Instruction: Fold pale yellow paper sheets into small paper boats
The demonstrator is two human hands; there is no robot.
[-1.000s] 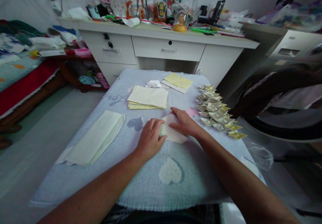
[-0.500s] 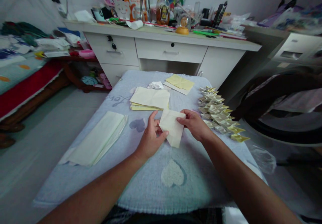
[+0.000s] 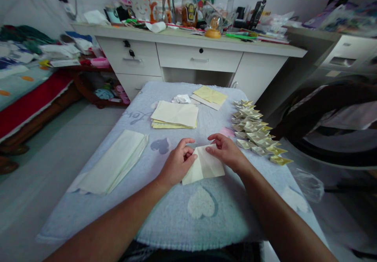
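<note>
A cream sheet of paper with a crease down it lies low over the cloth-covered table, between my two hands. My left hand pinches its left edge, the thumb on top and the fingers partly behind. At the upper right corner my right hand grips the paper, thumb on its face; the fingertips behind are partly hidden. Beyond them sits a stack of cream and yellow paper. To the right stand rows of several small folded paper boats.
A folded pale cloth or paper bundle lies at the table's left. Toward the back are a crumpled white tissue and a yellow sheet over a white one. A cluttered white desk stands behind, a washing machine at right.
The paper was folded to a pointed lower end; now it is opened wider, with a long lower edge. Both hands have come slightly nearer to me.
</note>
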